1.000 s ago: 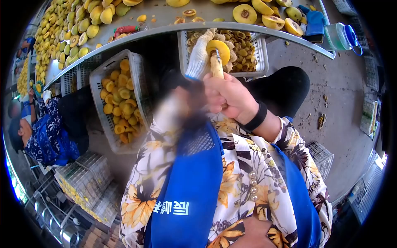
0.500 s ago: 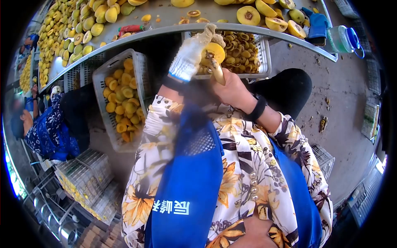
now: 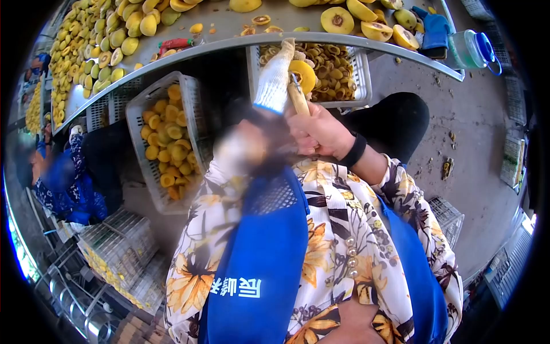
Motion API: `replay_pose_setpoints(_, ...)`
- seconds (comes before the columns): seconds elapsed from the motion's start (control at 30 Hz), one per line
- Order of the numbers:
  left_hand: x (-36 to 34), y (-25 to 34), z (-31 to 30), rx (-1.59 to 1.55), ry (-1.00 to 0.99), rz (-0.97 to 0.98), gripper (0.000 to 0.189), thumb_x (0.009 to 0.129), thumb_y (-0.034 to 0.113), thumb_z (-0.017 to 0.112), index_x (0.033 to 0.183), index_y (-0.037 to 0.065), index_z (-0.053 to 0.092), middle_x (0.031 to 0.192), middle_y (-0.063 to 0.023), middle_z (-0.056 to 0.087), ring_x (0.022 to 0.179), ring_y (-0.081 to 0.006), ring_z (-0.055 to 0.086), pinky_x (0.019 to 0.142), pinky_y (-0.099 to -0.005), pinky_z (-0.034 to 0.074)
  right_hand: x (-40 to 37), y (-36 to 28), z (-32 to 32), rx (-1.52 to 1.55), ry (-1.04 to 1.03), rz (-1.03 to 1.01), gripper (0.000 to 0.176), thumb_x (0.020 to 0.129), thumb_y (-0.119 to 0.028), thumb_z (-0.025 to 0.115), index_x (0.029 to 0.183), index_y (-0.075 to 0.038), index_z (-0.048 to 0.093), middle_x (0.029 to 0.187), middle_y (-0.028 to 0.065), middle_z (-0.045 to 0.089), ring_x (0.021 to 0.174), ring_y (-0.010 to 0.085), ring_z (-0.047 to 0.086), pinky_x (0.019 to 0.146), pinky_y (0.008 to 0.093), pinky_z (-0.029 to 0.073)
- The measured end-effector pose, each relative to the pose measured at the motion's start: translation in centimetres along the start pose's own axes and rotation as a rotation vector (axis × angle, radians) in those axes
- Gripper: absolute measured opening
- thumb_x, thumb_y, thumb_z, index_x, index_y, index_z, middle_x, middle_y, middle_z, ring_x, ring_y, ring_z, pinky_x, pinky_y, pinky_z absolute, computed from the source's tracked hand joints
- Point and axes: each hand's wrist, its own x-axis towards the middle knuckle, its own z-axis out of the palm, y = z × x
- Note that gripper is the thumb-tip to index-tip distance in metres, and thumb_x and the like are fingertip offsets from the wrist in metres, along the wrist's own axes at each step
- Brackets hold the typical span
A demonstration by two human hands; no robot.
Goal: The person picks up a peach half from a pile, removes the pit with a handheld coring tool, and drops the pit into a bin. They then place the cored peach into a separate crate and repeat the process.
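Note:
My left hand (image 3: pixel 275 80), in a white knit glove, is closed around a halved yellow peach (image 3: pixel 306 74), its cut face turned towards my right hand. My bare right hand (image 3: pixel 325 129) grips the light wooden handle of a pitting tool (image 3: pixel 297 100). The tool's metal end meets the middle of the cut face; its exact shape is hard to make out. Both hands are over the near edge of a white crate (image 3: pixel 365 86) with many brown-centred scooped-out pieces (image 3: pixel 326 66) in it.
A metal-edged table (image 3: pixel 229 47) bears heaps of halved peaches (image 3: pixel 117 34), a red-handled tool (image 3: pixel 175 43), a blue cloth (image 3: pixel 436 31) and a clear jug (image 3: pixel 467 50). Another white crate (image 3: pixel 136 129) at left holds peach halves (image 3: pixel 170 137). A co-worker (image 3: pixel 71 178) sits further left.
My left hand has tilted more upright and shifted slightly right, turning the peach half so its face shows less. My right hand has turned and lowered slightly, still gripping the tool.

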Motion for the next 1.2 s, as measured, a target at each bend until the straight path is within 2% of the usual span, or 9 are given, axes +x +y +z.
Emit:
replay_pose_setpoints(0.2,1.4,0.0,-1.8,-0.277,0.044,-0.064,0.041,0.088,0.052,0.051,0.087,0.012,0.051,0.075,-0.0089,0.061,0.058,-0.0262,0.059,0.043,-0.0365,0.043,3.6,2.9,-2.0,-0.732,0.187,-0.581,0.018,0.083,-0.015,0.054,0.096,-0.002,0.052,0.065,0.0043,0.056,0.048,0.0139,0.053,0.045,0.0289,0.045)
replay_pose_setpoints(0.5,-3.2,6.0,-12.1,-0.273,0.205,0.182,0.044,0.088,0.058,0.043,0.089,0.015,0.054,0.087,-0.0083,0.062,0.065,-0.0278,0.06,0.042,-0.0315,0.042,4.8,0.5,-5.3,-0.603,0.384,-0.382,0.018,0.084,-0.011,0.061,0.097,-0.005,0.05,0.06,-0.0016,0.047,0.04,0.0055,0.039,0.036,0.0216,0.034)
replay_pose_setpoints(0.57,-5.4,7.3,-16.0,-0.081,0.479,0.343,0.043,0.089,0.057,0.043,0.09,0.016,0.056,0.087,-0.0065,0.062,0.067,-0.0245,0.06,0.044,-0.033,0.044,4.9,-1.0,-6.7,-0.538,0.355,0.128,0.022,0.083,-0.013,0.063,0.096,-0.005,0.048,0.061,0.0002,0.046,0.04,0.0067,0.038,0.035,0.0233,0.034)
replay_pose_setpoints(0.63,-6.5,8.6,-21.4,0.24,0.859,0.357,0.05,0.089,0.059,0.04,0.098,0.014,0.059,0.093,-0.0108,0.065,0.075,-0.0288,0.063,0.055,-0.0421,0.05,6.0,-0.1,-8.5,-0.546,0.469,0.142,0.023,0.082,-0.013,0.062,0.095,-0.005,0.046,0.062,0.0019,0.044,0.04,0.0081,0.037,0.035,0.0254,0.034)
replay_pose_setpoints(0.7,-7.2,9.9,-26.8,1.702,1.184,0.088,0.062,0.086,0.062,0.04,0.103,0.006,0.062,0.097,-0.0179,0.066,0.089,-0.0352,0.062,0.077,-0.0474,0.049,5.8,0.7,-9.1,-0.614,0.454,0.082,0.022,0.081,-0.012,0.061,0.095,-0.005,0.045,0.062,0.0018,0.044,0.041,0.0082,0.037,0.035,0.0253,0.034)
replay_pose_setpoints(0.83,-4.7,13.1,-17.8,1.589,0.948,0.73,0.05,0.087,0.051,0.044,0.106,0.01,0.064,0.107,-0.0155,0.062,0.101,-0.0347,0.057,0.087,-0.0395,0.044,5.7,-0.4,-7.5,-0.581,0.336,0.065,0.021,0.083,-0.014,0.059,0.097,-0.005,0.046,0.064,0.003,0.045,0.04,0.0085,0.037,0.034,0.0257,0.033)
replay_pose_setpoints(0.93,2.6,14.5,-10.4,1.714,0.698,0.828,0.04,0.086,0.043,0.048,0.098,0.008,0.064,0.104,-0.0122,0.064,0.098,-0.0342,0.057,0.084,-0.0399,0.045,4.3,-0.7,-5.5,-0.732,0.314,-0.115,0.022,0.084,-0.016,0.059,0.094,-0.001,0.047,0.061,0.003,0.047,0.037,0.0107,0.041,0.032,0.0257,0.034)
replay_pose_setpoints(1.03,8.4,15.0,-1.3,1.939,0.474,0.5,0.05,0.082,0.05,0.051,0.112,0.01,0.058,0.108,-0.0195,0.061,0.103,-0.0344,0.057,0.087,-0.0394,0.046,4.0,0.7,-6.5,-0.979,0.296,-0.247,0.023,0.084,-0.018,0.06,0.089,0.003,0.051,0.058,0.0026,0.049,0.037,0.0103,0.044,0.032,0.0247,0.035)
replay_pose_setpoints(1.2,21.0,11.6,-1.6,1.996,0.744,0.405,0.089,0.066,0.061,0.063,0.131,0.004,0.04,0.11,-0.0241,0.06,0.109,-0.0349,0.055,0.093,-0.0394,0.044,0.6,0.3,-4.5,-0.953,0.403,-0.326,0.027,0.08,-0.019,0.064,0.092,0.003,0.053,0.059,0.0036,0.052,0.042,0.0091,0.048,0.038,0.0251,0.038)
